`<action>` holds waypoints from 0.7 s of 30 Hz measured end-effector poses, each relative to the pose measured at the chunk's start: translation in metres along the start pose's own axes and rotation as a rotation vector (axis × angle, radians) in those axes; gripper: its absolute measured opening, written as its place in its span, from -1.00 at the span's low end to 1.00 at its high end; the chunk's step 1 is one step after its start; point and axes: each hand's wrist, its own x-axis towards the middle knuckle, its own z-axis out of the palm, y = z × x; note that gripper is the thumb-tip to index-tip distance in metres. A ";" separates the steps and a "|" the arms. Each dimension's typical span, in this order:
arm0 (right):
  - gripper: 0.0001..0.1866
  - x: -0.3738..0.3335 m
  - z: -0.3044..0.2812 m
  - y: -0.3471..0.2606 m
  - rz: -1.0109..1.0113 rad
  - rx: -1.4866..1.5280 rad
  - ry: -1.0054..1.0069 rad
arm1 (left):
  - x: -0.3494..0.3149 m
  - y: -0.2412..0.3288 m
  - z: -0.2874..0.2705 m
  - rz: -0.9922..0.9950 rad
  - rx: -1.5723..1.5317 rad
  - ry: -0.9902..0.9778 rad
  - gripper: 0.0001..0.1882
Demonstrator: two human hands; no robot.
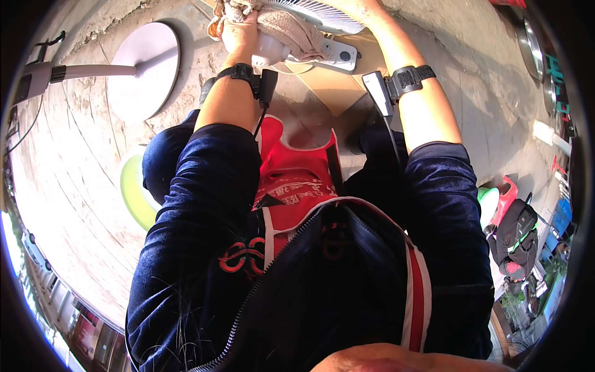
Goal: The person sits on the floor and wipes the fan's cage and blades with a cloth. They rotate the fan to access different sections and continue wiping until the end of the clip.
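At the top of the view, an electric fan [270, 51] with a white body lies tilted over flattened cardboard [338, 92]. Its wire grille [338, 13] runs up to the top edge, which cuts part of it off. My left hand [240, 32] is closed on a beige, patterned cloth [286, 28] draped over the fan's motor housing. At the grille's right rim is my right hand [364, 8], gripping it; its fingertips are partly hidden by the frame's edge. Below the cloth lies a white control panel [339, 56] with a dark round knob.
A round pale stand base [152, 80] with a grey pole [93, 70] lies on the concrete floor at the left. Beside my left leg is a light green round thing [135, 192]. Metal pans [533, 46] stand at the far right, and a black bag [517, 229] lower right.
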 end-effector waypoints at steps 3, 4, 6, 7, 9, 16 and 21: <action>-0.05 0.000 -0.001 -0.002 0.097 0.060 -0.099 | 0.006 -0.018 0.006 -0.305 -0.089 -0.023 -0.32; -0.05 0.000 -0.001 -0.004 0.052 -0.027 -0.067 | 0.005 -0.026 0.007 -0.455 -0.226 -0.070 -0.31; -0.05 0.000 -0.004 -0.008 0.096 0.007 -0.087 | 0.001 -0.042 0.006 -0.459 -0.212 -0.129 -0.39; -0.05 0.000 -0.006 -0.009 0.117 0.025 -0.099 | -0.002 -0.048 0.004 -0.491 -0.115 -0.133 -0.42; -0.05 0.000 -0.009 -0.011 0.028 -0.017 -0.043 | -0.008 -0.051 0.000 -0.234 0.063 -0.064 -0.50; -0.08 0.002 -0.007 -0.007 -0.003 0.044 0.017 | -0.048 0.010 -0.033 0.152 -0.064 0.159 -0.70; -0.09 0.000 -0.006 -0.009 0.028 -0.024 0.015 | -0.085 0.047 -0.034 0.386 0.309 0.190 -0.22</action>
